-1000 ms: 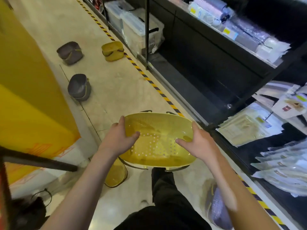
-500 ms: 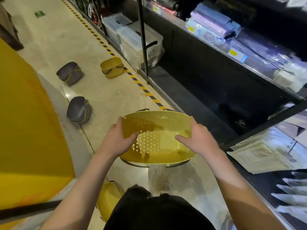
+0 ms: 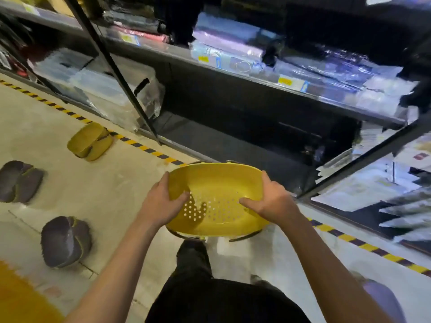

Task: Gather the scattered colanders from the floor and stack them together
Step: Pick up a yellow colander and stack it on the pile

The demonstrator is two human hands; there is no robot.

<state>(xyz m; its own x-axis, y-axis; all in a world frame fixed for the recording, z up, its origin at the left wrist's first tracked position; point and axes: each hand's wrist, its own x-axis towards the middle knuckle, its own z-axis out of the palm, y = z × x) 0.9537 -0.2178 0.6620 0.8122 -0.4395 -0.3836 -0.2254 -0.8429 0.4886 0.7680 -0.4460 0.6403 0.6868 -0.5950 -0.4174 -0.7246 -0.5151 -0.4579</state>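
Across the upper half and right of the frame a dark metal shelving rack (image 3: 233,73) is seen, stocked with wrapped packets and, at the upper left, clear plastic storage bins (image 3: 100,87); its bottom tier is bare and dark. The pale floor (image 3: 98,190) fills the left and lower part, edged by a black-and-yellow hazard stripe (image 3: 144,148) that runs diagonally along the foot of the rack. A yellow surface (image 3: 21,297) is cut off at the lower left corner. At centre frame a yellow colander (image 3: 217,199) is held above the floor, its perforated base facing up towards the camera and dark handles visible at its near and far edges; it is judged to be carried this way so that the next one can be nested with it. Three more colanders lie upside down on the floor at the left: a dark grey colander (image 3: 65,241) at lower left, a second dark grey colander (image 3: 19,180) at the left edge, and a small yellow colander (image 3: 91,141) just beside the stripe, so the gathering appears far from finished. The left hand (image 3: 161,201) is clamped on the left rim, thumb inside and fingers curled round the outside. The right hand (image 3: 272,199) grips the right rim likewise, thumb laid inside the bowl.
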